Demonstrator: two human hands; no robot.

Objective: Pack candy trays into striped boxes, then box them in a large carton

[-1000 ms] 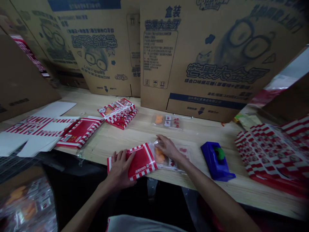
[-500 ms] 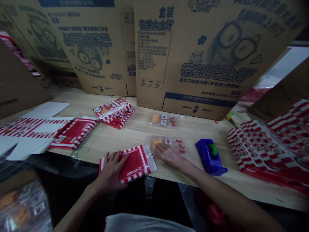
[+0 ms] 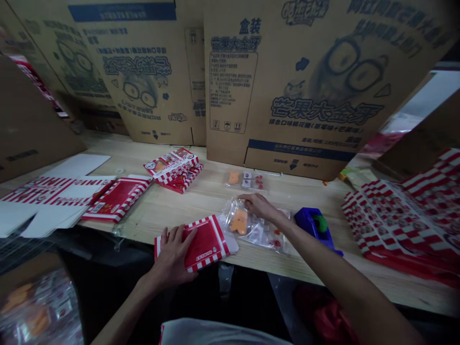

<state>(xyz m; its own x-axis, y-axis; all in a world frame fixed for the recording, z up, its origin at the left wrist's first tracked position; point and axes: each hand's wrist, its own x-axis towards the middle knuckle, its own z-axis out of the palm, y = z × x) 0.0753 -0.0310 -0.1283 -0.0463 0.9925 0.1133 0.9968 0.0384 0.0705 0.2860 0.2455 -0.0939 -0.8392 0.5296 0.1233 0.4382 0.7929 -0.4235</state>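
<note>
My left hand (image 3: pixel 176 255) is wrapped over a red box with striped red-and-white edges (image 3: pixel 204 242), which lies at the table's front edge. A pale end flap sticks out from the box's right end. Just right of it, my right hand (image 3: pixel 258 205) pinches the upper edge of a clear plastic packet (image 3: pixel 256 235). Inside that packet are an orange candy piece, small white sachets and red pieces. The packet looks tilted up toward me, its left end close to the box's flap. Another such packet (image 3: pixel 246 180) lies flat behind my right hand.
A blue tape dispenser (image 3: pixel 313 225) stands right of my right forearm. Striped boxes (image 3: pixel 176 170) and flat box blanks (image 3: pixel 53 201) lie to the left. Large cardboard cartons (image 3: pixel 230 72) wall off the back; striped boxes (image 3: pixel 391 225) are stacked at the right. Several packets (image 3: pixel 39 311) fill a container lower left.
My right hand has moved back and slightly right, lifting the packet's edge so that it tilts toward me. My left hand stays on the box. The view has shifted slightly.
</note>
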